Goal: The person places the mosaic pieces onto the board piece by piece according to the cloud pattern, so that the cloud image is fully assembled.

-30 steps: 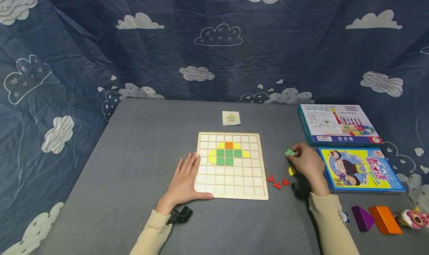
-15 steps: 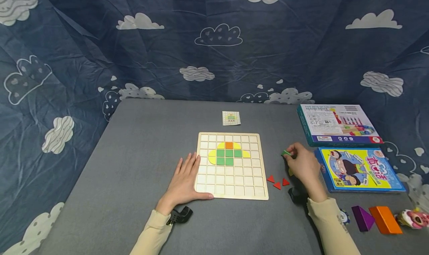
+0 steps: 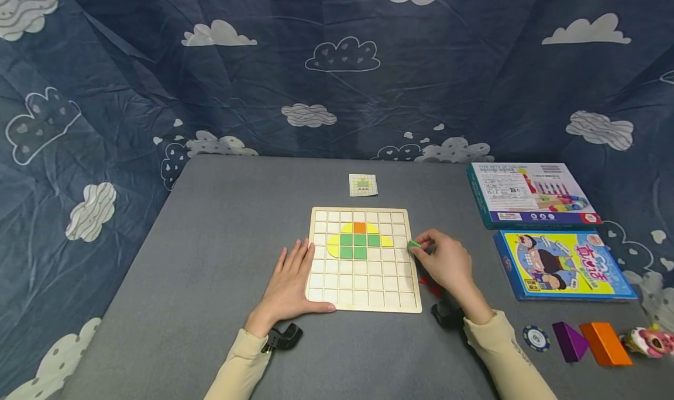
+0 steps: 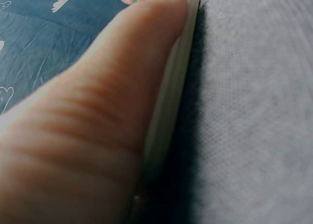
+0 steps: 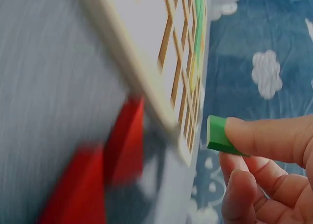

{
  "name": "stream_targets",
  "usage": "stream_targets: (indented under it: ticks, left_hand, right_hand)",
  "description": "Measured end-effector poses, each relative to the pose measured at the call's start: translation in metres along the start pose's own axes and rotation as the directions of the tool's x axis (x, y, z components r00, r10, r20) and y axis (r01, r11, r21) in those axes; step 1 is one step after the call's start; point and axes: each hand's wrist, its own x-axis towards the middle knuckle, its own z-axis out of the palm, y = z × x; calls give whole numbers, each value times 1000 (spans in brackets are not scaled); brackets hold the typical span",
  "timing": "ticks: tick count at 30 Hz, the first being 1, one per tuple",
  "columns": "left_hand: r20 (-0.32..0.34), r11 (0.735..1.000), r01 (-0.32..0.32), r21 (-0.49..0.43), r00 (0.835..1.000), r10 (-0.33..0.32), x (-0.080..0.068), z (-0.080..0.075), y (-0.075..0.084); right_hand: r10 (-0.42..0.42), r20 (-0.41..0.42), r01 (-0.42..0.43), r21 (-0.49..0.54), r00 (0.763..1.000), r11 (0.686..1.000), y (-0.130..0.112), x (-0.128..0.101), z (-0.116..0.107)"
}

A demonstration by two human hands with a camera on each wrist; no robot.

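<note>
Now right hand carried green tile to board edge.

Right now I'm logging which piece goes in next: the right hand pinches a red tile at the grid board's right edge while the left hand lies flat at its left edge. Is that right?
Not quite: the tile is green, not red. The right wrist view shows the right hand pinching a green tile; the red triangles lie on the table. The rest holds: it is at the grid board's right edge, and the left hand lies flat at its left edge.
</note>
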Motion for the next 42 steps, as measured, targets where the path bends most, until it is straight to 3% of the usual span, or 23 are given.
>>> stream_targets:
  ticks: [8,20,42]
  left_hand:
    - [-4,1000,-3,-1,1000,3,0,0,0]
    - [-29,1000,-19,-2,999,19,-1,1,0]
    - [-2,1000,4,-11,1000,-4,0,0,1]
  right_hand:
    - [-49,86,47,34,995,998,-24,1,15]
    - [-67,171,56,67,983,996,-39,5,29]
    - [-74,206,60,72,976,996,-40,16,36]
